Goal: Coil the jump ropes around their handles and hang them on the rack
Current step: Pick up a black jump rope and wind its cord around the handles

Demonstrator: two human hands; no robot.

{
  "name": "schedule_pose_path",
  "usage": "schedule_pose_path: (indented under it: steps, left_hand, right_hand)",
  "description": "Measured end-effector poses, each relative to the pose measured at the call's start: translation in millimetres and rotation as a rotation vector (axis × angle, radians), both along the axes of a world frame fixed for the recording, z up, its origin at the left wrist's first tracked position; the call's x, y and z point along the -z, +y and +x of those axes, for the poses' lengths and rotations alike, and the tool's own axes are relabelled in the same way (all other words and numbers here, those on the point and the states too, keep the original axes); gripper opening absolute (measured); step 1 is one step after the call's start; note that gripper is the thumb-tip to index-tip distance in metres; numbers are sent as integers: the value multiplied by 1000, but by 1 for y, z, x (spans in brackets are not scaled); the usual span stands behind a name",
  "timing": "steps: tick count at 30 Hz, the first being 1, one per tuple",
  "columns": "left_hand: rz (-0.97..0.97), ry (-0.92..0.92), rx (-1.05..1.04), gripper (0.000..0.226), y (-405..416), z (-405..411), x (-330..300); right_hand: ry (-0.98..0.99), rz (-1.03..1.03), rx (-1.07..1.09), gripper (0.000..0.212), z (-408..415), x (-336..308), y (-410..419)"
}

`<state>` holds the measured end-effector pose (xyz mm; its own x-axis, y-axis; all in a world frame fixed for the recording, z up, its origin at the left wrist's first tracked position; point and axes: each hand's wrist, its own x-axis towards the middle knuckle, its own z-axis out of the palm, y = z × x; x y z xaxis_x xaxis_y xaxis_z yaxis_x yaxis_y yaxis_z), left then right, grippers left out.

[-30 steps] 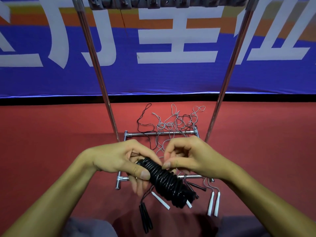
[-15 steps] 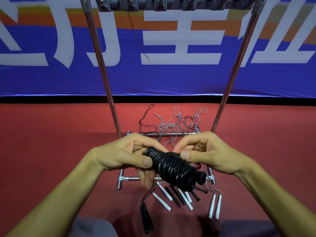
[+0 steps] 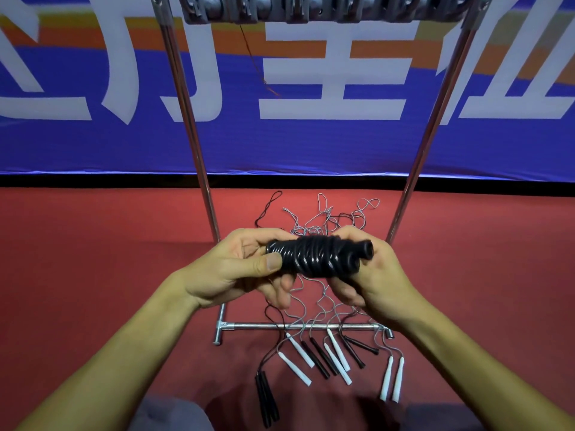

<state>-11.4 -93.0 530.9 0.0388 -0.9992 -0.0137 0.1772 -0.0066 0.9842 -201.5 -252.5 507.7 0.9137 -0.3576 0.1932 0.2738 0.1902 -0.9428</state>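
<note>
- Landmark: the rack (image 3: 199, 169), a chrome frame standing on the red floor (image 3: 93, 275) in front of a blue banner (image 3: 311, 144).
- The coiled black jump rope (image 3: 314, 256) is held level in front of the rack, between its two uprights, above its lower crossbar (image 3: 305, 326) and well below its top hook bar (image 3: 326, 7).
- Left hand (image 3: 236, 269) grips the bundle's left end, thumb pressed across the coils. Judged purpose: to stop the winding from slipping loose.
- Right hand (image 3: 373, 272) is curled round the right end, where a handle tip protrudes. The hands are apart, one clamped at each end.
- Judgement: the winding appears complete; hanging on the top hook bar remains.
- Loose ropes (image 3: 323, 219) lie tangled on the floor inside the rack's base, their cords draped over the lower crossbar. Their white and black handles (image 3: 326, 359) rest on the near side of that bar, fanned out, likely for easy picking up.
- A thin cord (image 3: 255, 57) hangs from the top hook bar.
- Risk: the coils may unwind if either grip eases during the lift.
</note>
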Motion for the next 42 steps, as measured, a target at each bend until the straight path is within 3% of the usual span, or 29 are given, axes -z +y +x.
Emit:
schedule_pose_path:
  steps: [2,9,14,18,21,27,30,33,39,42]
  left_hand:
    - [-32,51,-34,52,-4,-3,2]
    - [-14,8,-296,40,-18,-13,9]
    - [-12,-203,-420,26,-27,-24,19]
    - [23,-367,-499,18,-32,-32,29]
    - [53,-481,-547,13,-33,-40,32]
    - [97,-442,-606,7,-34,-43,26]
    - [119,-456,-597,8,-33,-42,25]
    - [164,-441,-532,11,-30,-33,23]
    - [216,-418,-468,17,-25,-20,15]
    - [250,-383,-453,22,-21,-14,10]
  right_hand:
    - [-14,-15,74,11,2,-1,2]
    - [119,-188,322,18,2,3,4]
    - [222,-88,333,17,9,14,18]
    - [354,129,366,37,13,16,27]
    - [441,146,420,44,14,17,31]
    - [408,-125,559,47,5,9,31]
    - [331,-308,501,31,3,10,35]
    - [279,-294,393,17,2,7,29]
    - [252,-235,245,17,1,11,19]
    - [244,-385,196,27,-2,11,16]
